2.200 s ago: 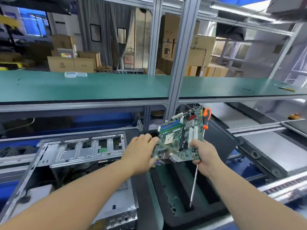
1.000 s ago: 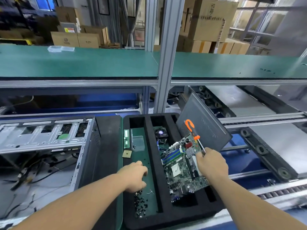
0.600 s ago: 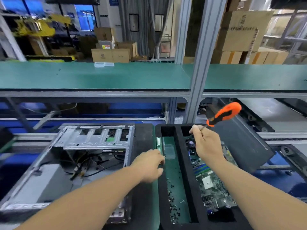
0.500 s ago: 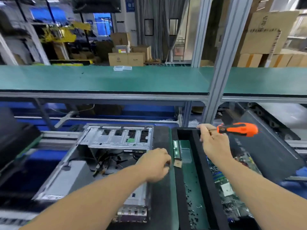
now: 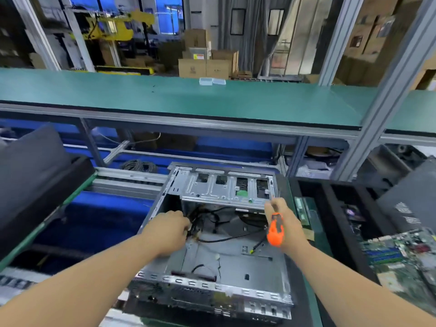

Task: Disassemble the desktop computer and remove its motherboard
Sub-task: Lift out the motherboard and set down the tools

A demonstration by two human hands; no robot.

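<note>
The opened desktop case lies in front of me, its floor bare metal with loose black cables. The green motherboard lies in the black foam tray at the right. My left hand reaches into the case's left side, its fingers curled at the cable bundle; I cannot tell whether they hold it. My right hand hovers over the case's right side and grips an orange-handled screwdriver, handle toward me.
A silver drive bracket spans the case's far end. A dark side panel leans at the tray's right. Another black tray sits at the left. A green shelf on aluminium posts runs overhead.
The motherboard went from both hands into the foam tray. My view swung left to the case; both hands moved over it, the left into the cables, the right still gripping the screwdriver.
</note>
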